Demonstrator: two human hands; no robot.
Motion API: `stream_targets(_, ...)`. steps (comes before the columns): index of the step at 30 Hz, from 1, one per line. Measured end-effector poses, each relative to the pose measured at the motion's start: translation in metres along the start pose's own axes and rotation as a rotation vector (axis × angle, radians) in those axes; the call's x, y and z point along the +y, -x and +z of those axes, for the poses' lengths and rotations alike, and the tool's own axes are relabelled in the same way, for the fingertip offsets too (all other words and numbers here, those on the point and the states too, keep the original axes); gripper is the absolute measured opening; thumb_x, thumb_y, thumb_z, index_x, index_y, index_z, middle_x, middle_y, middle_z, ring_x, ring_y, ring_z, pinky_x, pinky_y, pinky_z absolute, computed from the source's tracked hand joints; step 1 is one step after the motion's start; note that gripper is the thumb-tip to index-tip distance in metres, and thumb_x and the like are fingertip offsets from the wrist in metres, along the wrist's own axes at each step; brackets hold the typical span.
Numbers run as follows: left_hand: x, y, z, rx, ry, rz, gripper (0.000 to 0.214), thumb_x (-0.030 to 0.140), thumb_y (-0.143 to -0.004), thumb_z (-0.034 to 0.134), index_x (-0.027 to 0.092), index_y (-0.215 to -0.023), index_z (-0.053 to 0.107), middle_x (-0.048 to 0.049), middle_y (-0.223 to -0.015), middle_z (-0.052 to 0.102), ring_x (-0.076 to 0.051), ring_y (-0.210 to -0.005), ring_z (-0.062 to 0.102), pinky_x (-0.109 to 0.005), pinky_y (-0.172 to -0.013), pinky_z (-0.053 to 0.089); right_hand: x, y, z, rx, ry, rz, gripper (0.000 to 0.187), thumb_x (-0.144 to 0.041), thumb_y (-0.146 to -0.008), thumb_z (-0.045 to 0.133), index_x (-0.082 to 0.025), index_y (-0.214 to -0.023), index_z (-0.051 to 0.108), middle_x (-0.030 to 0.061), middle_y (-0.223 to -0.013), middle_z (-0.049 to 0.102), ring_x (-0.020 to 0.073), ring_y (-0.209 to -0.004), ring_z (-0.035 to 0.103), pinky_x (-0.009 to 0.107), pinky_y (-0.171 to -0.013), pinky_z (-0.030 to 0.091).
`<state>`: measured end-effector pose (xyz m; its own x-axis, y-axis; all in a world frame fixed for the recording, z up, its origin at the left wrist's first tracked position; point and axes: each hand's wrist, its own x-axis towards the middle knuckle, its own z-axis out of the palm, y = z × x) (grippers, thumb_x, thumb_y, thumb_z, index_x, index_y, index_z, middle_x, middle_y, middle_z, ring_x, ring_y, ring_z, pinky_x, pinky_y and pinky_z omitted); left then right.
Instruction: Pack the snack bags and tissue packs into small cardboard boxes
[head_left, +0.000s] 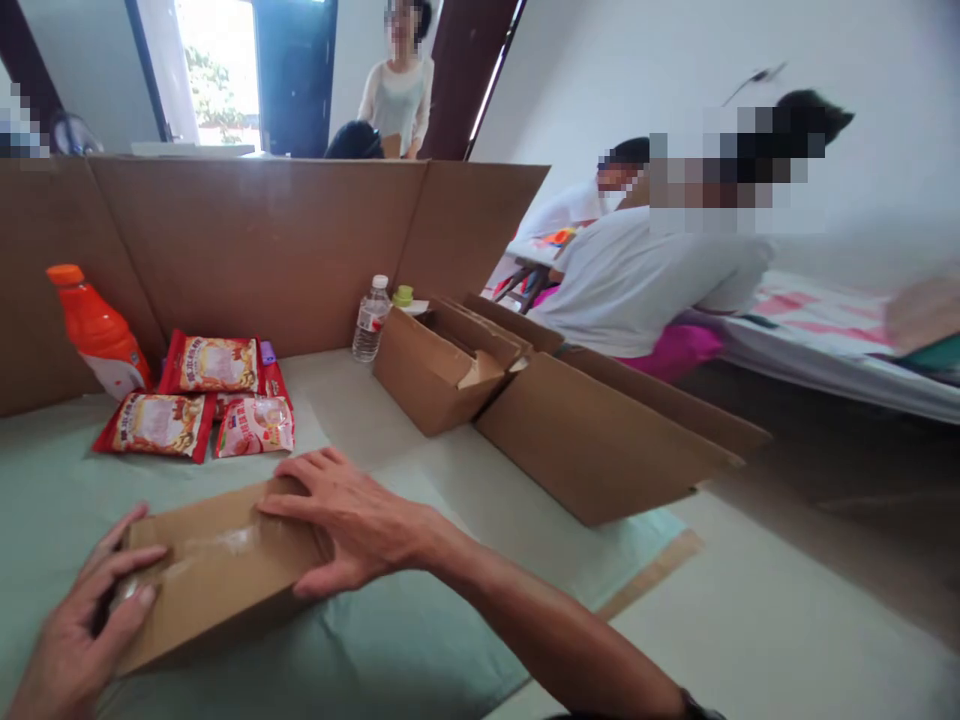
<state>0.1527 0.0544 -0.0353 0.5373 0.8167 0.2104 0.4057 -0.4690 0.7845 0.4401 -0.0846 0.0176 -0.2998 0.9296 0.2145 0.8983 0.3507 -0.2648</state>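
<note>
A closed cardboard box (225, 565) with clear tape along its top lies on the green cloth in front of me. My left hand (94, 610) grips its left end, thumb and fingers bent over the top and edge. At the right end, my right hand (349, 525) is wrapped over the corner, fingers on top and thumb on the near side. Just beyond the box lie several red snack packets (217, 365). An orange bottle (101, 330) stands tilted in view behind them, at the left.
Two open cardboard boxes (442, 385), (592, 430) stand on the right of the table. A clear water bottle (371, 320) and a green-capped item (403, 296) are beside them. A cardboard screen (262, 255) lines the back. Other people sit at the right and stand behind.
</note>
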Motion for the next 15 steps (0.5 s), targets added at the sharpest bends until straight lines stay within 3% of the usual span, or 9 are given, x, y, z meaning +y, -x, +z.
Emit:
stream_targets(4,0.039,-0.024,0.055,-0.269,0.117,0.103,0.04,0.056,-0.09,0.056,0.024,-0.109,0.072,-0.0112,-0.16,0.043,-0.036,-0.144,0.046,-0.058,-0.118,0.037,0.004,0.083,-0.004,0.097,0.012,0.255,0.076,-0.054,-0.073,0.079,-0.022,-0.139,0.061,0.0174,-0.132,0.057,0.0328,-0.114,0.057,0.052,-0.099,0.044)
stream_targets(7,0.066,-0.032,0.098,-0.438,0.295,0.14,0.064,0.057,-0.085,0.063,0.024,-0.14,0.056,-0.0154,-0.166,0.03,-0.036,-0.147,0.04,-0.056,-0.116,0.04,0.014,0.157,-0.006,0.199,0.159,0.49,0.066,-0.046,-0.079,0.073,-0.022,-0.139,0.062,0.0172,-0.134,0.059,0.0335,-0.116,0.059,0.051,-0.098,0.047)
stream_targets(9,0.078,-0.03,0.118,-0.513,0.38,0.148,0.074,0.058,-0.084,0.064,0.024,-0.148,0.047,-0.0159,-0.167,0.025,-0.036,-0.148,0.038,-0.056,-0.116,0.04,0.022,0.205,-0.008,0.273,0.277,0.643,0.059,-0.05,-0.083,0.068,-0.023,-0.135,0.065,0.0163,-0.131,0.063,0.0334,-0.113,0.062,0.049,-0.093,0.051)
stream_targets(12,0.084,-0.021,0.134,-0.63,0.357,0.138,0.068,0.052,-0.084,0.065,0.025,-0.145,0.051,-0.0146,-0.167,0.027,-0.036,-0.149,0.037,-0.058,-0.118,0.036,0.032,0.26,-0.01,0.347,0.419,0.852,0.056,-0.06,-0.084,0.06,-0.022,-0.124,0.07,0.016,-0.121,0.068,0.0341,-0.102,0.068,0.049,-0.083,0.055)
stream_targets(15,0.082,-0.009,0.137,-0.786,0.213,0.108,0.063,0.043,-0.08,0.067,0.022,-0.139,0.057,-0.0161,-0.164,0.034,-0.035,-0.149,0.037,-0.058,-0.12,0.031,0.046,0.287,-0.007,0.374,0.535,1.02,0.056,-0.063,-0.087,0.051,-0.022,-0.119,0.071,0.0172,-0.11,0.071,0.0361,-0.089,0.07,0.051,-0.073,0.057)
